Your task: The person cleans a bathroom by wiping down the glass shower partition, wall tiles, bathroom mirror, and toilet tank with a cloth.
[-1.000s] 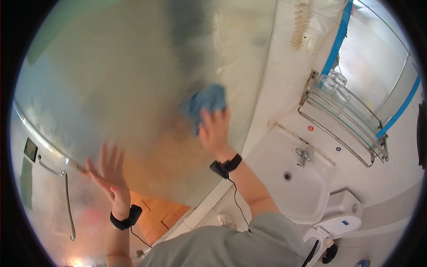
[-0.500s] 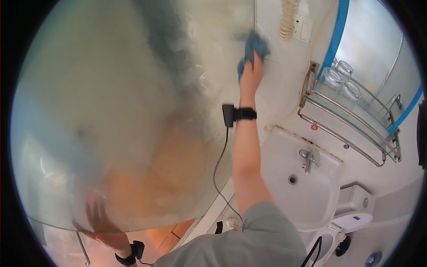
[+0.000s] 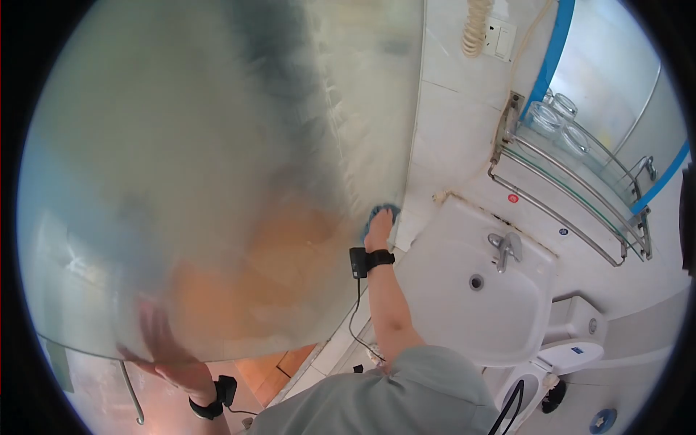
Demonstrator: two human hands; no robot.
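A large frosted glass panel (image 3: 181,145) fills the left and middle of the view. Low on its right side, near the edge by the tiled wall, my right hand (image 3: 380,226) presses a bunched blue cloth (image 3: 396,211) against the glass. Part of that cloth is hidden by the hand. My left hand (image 3: 180,368) is at the panel's bottom edge on the left. Its stretched fingers show blurrily through the glass, apart from one another, and appear to rest on the far side.
Right of the panel is a white washbasin (image 3: 500,326) with a chrome faucet (image 3: 506,250). A metal-railed glass shelf (image 3: 580,185) holds several glasses under a blue-edged mirror (image 3: 609,80). A toilet (image 3: 573,355) stands at lower right. A black cable (image 3: 353,319) hangs from my right wristband.
My right hand has moved down the glass with the blue cloth, from beside the wall socket to near the basin's level. My left hand stays at the bottom edge.
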